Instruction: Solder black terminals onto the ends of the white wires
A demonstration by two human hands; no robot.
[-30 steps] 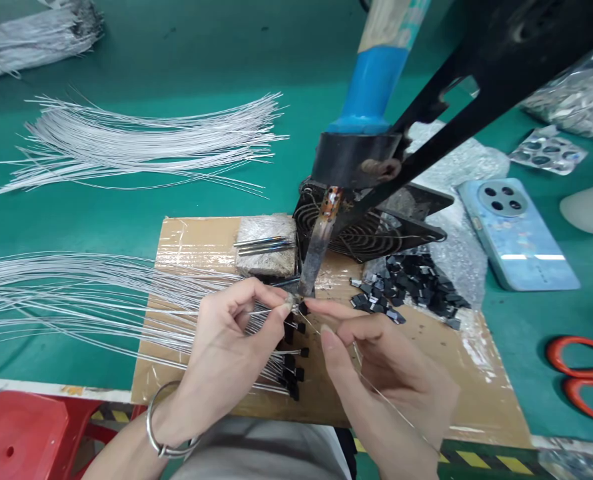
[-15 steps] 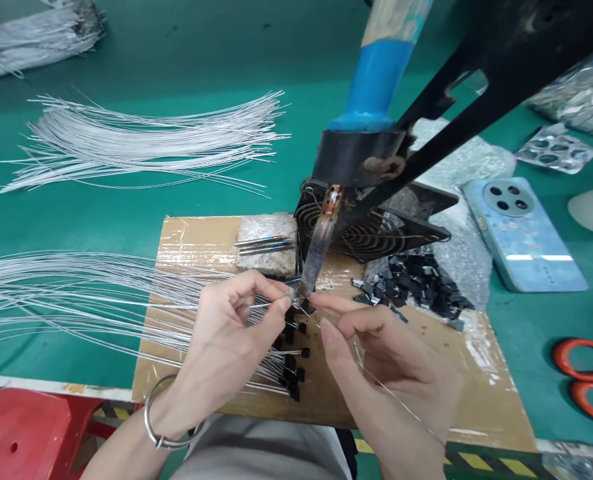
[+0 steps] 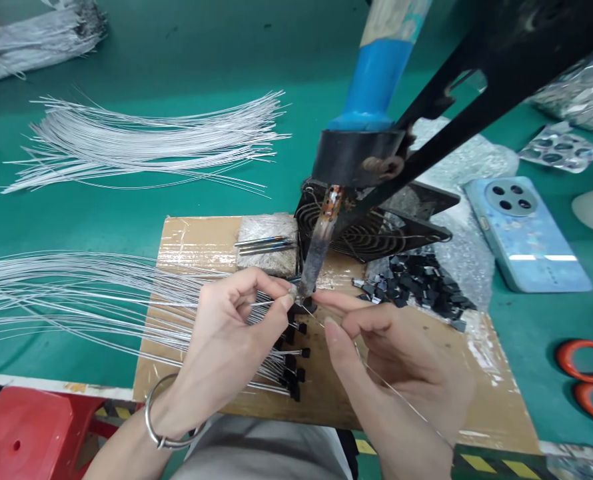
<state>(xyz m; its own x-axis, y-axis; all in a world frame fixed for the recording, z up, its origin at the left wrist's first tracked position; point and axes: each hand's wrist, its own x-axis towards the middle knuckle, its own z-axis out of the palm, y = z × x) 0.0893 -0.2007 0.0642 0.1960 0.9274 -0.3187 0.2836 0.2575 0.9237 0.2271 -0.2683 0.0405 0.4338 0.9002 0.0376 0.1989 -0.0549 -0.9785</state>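
Observation:
Under the tip of a clamped soldering iron (image 3: 321,233), my left hand (image 3: 241,333) pinches a thin white wire (image 3: 264,304), its end close to the tip. A thin strand of solder wire (image 3: 401,398) runs through my right hand (image 3: 396,373), held between thumb and fingers, and reaches up to the same spot. The exact contact at the tip is small and partly hidden by fingertips. Beneath my left hand lie several white wires (image 3: 101,267) with small black ends (image 3: 291,373) on a cardboard sheet (image 3: 196,233).
Behind the iron sits a black fan (image 3: 361,233). Black pieces (image 3: 421,287) lie to its right, beside a blue phone (image 3: 531,233) and red-handled scissors (image 3: 584,373). A bundle of white wires (image 3: 151,143) rests on the green table at the back left. The black stand arm (image 3: 496,93) slants overhead.
My right hand has shifted slightly right and down from the iron tip, the solder wire still in it. My left hand stays almost in place.

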